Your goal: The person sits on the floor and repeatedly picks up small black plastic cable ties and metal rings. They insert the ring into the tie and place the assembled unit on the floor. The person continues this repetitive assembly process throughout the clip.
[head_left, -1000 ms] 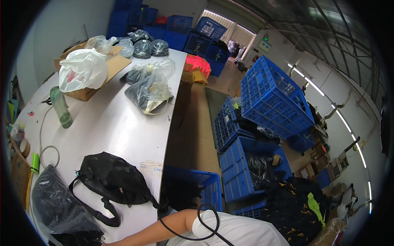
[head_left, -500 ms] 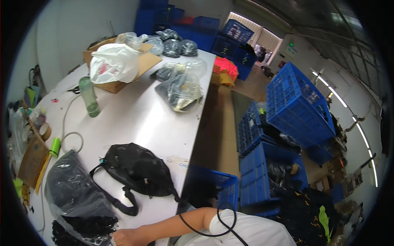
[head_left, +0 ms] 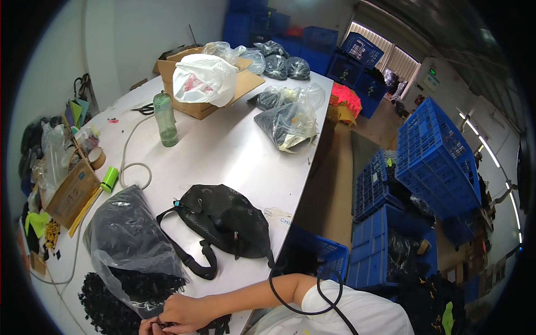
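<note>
At the lower edge my right hand [head_left: 187,311] is closed in a pinch, its forearm crossing from the right. Fingers of my left hand [head_left: 149,326] meet it there, also bent closed; the rest of that hand is cut off. Between the fingertips is something small and dark, too small to name. Around and behind the hands spreads a heap of small black pieces [head_left: 103,304], partly under a clear plastic bag [head_left: 131,240] with dark contents. Just beyond lies a black mesh waist bag [head_left: 223,223] with its strap and buckle [head_left: 205,268] on the white table [head_left: 223,159].
A green bottle [head_left: 166,123] stands near a cardboard box [head_left: 195,109] topped by a white plastic bag [head_left: 205,81]. Filled clear bags [head_left: 287,123] lie farther right. A bright green roll [head_left: 109,180] sits at left beside a grey cable [head_left: 134,166]. Blue crates [head_left: 432,162] are stacked right of the table.
The view has shifted, so the table appears farther right. My left fingers have come into sight at the lower edge, meeting my right hand over the black heap.
</note>
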A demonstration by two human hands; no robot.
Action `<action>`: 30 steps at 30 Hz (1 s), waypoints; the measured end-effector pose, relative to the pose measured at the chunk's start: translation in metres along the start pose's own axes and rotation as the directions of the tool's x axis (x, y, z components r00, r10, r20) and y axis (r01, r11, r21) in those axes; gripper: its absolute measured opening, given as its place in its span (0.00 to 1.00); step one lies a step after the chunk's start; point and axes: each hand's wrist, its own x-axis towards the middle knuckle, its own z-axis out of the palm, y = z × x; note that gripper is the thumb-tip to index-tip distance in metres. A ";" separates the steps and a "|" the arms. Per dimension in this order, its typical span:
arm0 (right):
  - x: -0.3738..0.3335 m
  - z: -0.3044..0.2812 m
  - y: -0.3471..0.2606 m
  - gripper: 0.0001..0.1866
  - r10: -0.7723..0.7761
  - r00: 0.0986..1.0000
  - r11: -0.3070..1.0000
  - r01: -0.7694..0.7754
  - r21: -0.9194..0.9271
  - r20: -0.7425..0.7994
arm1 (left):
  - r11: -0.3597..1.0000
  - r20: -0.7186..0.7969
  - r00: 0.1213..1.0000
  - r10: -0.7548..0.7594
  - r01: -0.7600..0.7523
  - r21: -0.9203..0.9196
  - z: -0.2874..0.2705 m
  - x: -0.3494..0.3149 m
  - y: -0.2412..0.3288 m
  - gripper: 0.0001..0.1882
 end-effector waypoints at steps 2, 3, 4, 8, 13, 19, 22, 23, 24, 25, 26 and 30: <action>0.012 -0.004 -0.006 0.12 -0.017 0.998 1.000 0.016 0.022 0.059 | 1.000 -0.030 0.999 0.012 -0.012 -0.008 -0.009 0.002 -0.002 0.07; 0.019 -0.008 -0.012 0.12 -0.028 0.997 0.999 0.025 0.047 0.073 | 0.987 -0.088 0.986 0.142 -0.135 0.086 -0.008 0.002 0.000 0.07; 0.021 -0.009 -0.015 0.11 -0.036 0.995 0.997 0.030 0.067 0.088 | 0.956 -0.080 0.973 0.216 -0.194 0.222 -0.007 0.003 0.008 0.07; 0.022 0.009 -0.010 0.10 -0.082 0.980 0.996 0.089 0.029 -0.180 | 0.622 0.161 0.856 0.491 -0.474 0.623 -0.012 0.007 0.028 0.06; 0.008 0.007 0.008 0.10 -0.028 0.991 0.988 0.047 -0.146 0.129 | 0.425 0.440 0.803 0.402 -0.589 0.687 -0.028 0.012 0.012 0.08; 0.009 -0.005 0.004 0.09 0.049 0.966 0.965 0.021 -0.263 0.255 | 0.512 0.377 0.798 0.470 -0.595 0.620 -0.013 0.009 0.018 0.09; 0.007 -0.006 0.005 0.10 0.023 0.974 0.960 0.042 -0.278 0.227 | 0.567 0.356 0.805 0.474 -0.589 0.576 -0.004 0.007 0.029 0.09; 0.009 -0.007 0.003 0.09 0.019 0.978 0.960 0.040 -0.276 0.207 | 0.580 0.350 0.810 0.470 -0.582 0.570 -0.003 0.006 0.030 0.09; 0.010 -0.007 0.002 0.09 0.014 0.982 0.961 0.038 -0.274 0.187 | 0.550 0.352 0.792 0.499 -0.603 0.578 -0.003 0.006 0.028 0.09; 0.010 -0.007 0.002 0.09 0.004 0.985 0.956 0.046 -0.290 0.171 | 0.519 0.354 0.771 0.529 -0.625 0.583 -0.003 0.007 0.026 0.08; 0.009 -0.006 0.002 0.08 -0.006 0.988 0.950 0.054 -0.306 0.155 | 0.488 0.357 0.749 0.559 -0.645 0.589 -0.003 0.008 0.024 0.08; 0.005 0.004 0.005 0.09 0.030 0.996 0.944 0.000 -0.330 0.085 | 0.464 0.327 0.789 0.521 -0.583 0.667 -0.010 0.007 0.015 0.04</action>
